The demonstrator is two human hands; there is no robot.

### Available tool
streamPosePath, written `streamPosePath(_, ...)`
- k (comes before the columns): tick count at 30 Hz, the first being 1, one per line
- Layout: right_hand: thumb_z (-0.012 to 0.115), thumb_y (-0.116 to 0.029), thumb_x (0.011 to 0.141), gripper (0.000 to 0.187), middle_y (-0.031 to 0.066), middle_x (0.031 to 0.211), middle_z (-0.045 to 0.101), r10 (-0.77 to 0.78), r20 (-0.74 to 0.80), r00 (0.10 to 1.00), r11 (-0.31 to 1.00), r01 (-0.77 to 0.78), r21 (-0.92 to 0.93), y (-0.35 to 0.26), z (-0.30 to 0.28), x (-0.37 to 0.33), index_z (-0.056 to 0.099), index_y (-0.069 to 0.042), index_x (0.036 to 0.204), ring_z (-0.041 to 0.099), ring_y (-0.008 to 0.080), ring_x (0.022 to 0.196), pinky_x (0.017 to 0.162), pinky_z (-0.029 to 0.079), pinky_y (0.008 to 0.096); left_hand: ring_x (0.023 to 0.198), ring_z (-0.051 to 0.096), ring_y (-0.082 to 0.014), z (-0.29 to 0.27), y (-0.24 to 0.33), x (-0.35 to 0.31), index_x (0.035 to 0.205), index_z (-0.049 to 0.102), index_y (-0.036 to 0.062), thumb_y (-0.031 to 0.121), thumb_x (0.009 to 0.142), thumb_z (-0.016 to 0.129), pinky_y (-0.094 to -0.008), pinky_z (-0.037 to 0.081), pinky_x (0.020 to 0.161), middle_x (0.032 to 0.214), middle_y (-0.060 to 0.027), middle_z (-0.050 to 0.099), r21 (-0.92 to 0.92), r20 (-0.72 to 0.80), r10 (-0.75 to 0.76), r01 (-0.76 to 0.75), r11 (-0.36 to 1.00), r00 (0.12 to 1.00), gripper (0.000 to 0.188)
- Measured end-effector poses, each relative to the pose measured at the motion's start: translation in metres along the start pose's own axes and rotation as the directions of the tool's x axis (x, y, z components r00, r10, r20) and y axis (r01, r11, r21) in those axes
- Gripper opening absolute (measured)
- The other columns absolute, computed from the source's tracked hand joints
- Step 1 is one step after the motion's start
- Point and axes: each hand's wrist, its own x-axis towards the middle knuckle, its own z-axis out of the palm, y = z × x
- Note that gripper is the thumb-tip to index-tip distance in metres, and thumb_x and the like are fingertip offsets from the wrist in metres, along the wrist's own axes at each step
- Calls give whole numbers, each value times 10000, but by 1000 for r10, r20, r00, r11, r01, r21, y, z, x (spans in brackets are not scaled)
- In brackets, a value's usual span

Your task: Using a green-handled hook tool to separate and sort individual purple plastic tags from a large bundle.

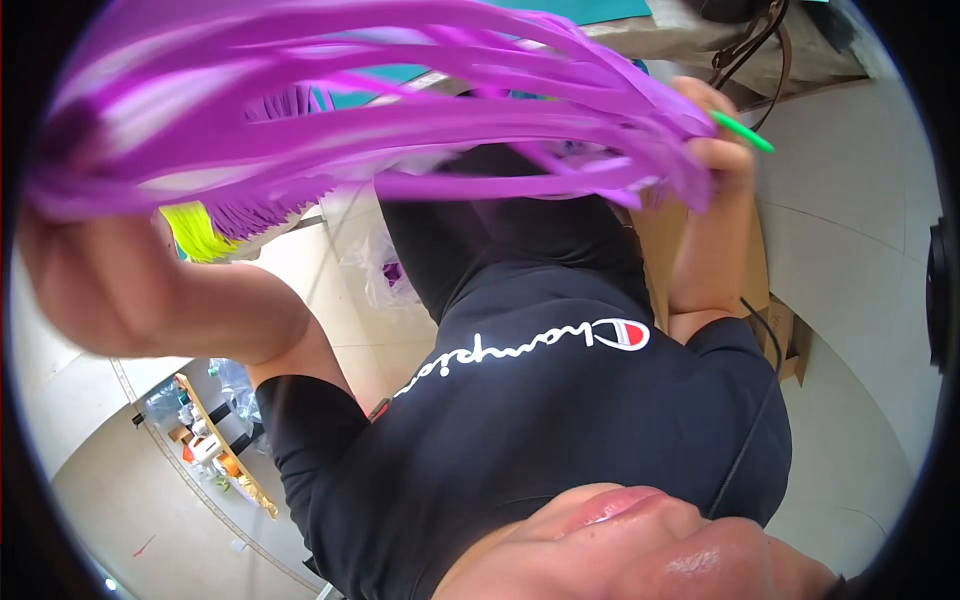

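Note:
A long bundle of glossy purple strips (420, 120) stretches across the upper view between my two hands. At the far left, my left hand (85, 250) grips one end of it; motion blurs the hand, and the strips partly cover its fingers. The loose ends gather at my right hand (718, 135), whose fingers are closed around them. A slim bright green stick (743, 132), perhaps a pen or tool handle, also pokes out from that hand.
Behind the strips lie yellow-green strips (198, 232) and more purple ones (275, 218) at a table's edge. A clear plastic bag (385, 265) sits on the floor. A cardboard box (755, 255) stands by my right arm. A shelf of small items (210, 445) is at lower left.

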Motion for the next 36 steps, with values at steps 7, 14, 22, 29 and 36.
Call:
streamPosePath(7, 725, -185, 811, 383, 6, 704, 530, 164, -320, 933, 449, -360, -818, -38, -58, -46, 360, -80, 767, 439, 137, 658, 621, 400, 270, 1291, 443, -289, -93, -133, -120, 1374, 419, 52, 112, 995, 418, -495, 323, 1119, 1392, -145, 459, -82, -561, -103, 69, 994, 822, 384)
streamPosePath(14, 619, -11, 883, 201, 49, 873, 669, 189, -275, 943, 562, -334, -757, -3, 41, 16, 488, 12, 731, 519, 71, 708, 654, 429, 216, 1237, 484, -290, -105, -191, -168, 1274, 469, -45, 9, 838, 528, -446, 309, 1110, 1299, -191, 522, -426, -702, -311, -29, 904, 640, 443)
streamPosePath(22, 708, -10, 810, 395, 96, 870, 633, 144, 257, 956, 685, 92, -723, 74, 117, 74, 325, -72, 734, 537, 115, 764, 704, 451, 240, 1023, 610, -171, -70, -208, -139, 1195, 553, 6, 58, 892, 634, -339, 486, 910, 1124, -99, 631, 126, -775, 9, 141, 982, 632, 318)
streamPosePath(29, 683, 26, 840, 379, 66, 848, 601, -120, -25, 992, 770, 77, -633, 63, 121, 72, 340, -92, 729, 491, 60, 725, 666, 410, 183, 1059, 602, -189, -74, -202, -135, 1234, 525, 3, 83, 936, 561, -356, 472, 938, 1145, -102, 622, -15, -773, -78, 105, 994, 629, 311)
streamPosePath(36, 806, -157, 730, 435, 216, 1031, 639, -298, 450, 842, 245, 523, -816, 52, 150, 59, 381, -68, 750, 624, 306, 896, 749, 494, 364, 1242, 484, -280, -69, -190, -127, 1320, 436, -9, 148, 989, 425, -459, 342, 1072, 1293, -151, 530, -425, -686, -224, -132, 895, 692, 367)
